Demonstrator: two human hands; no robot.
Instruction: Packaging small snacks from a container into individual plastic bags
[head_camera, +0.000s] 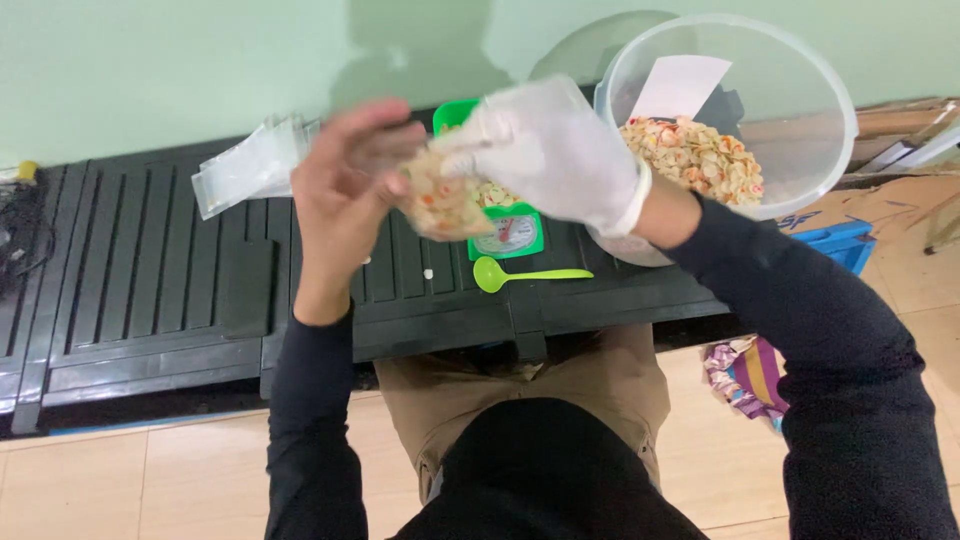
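Note:
My bare left hand (345, 190) and my right hand (550, 150), which wears a thin white glove, both grip a small clear bag of pale, orange-flecked crackers (440, 200) held up above a green kitchen scale (508, 235). The hands are blurred by motion. A light green plastic spoon (525, 274) lies on the black ribbed surface (150, 270) just in front of the scale. To the right stands a large clear plastic tub (800, 90) holding more of the same crackers (695, 155) and a white paper slip.
A stack of empty clear bags (250, 165) lies at the back left. A blue crate edge (840, 245) shows under the tub. Crumpled coloured wrapping (740, 375) lies on the tan floor at right. A pale green wall stands behind.

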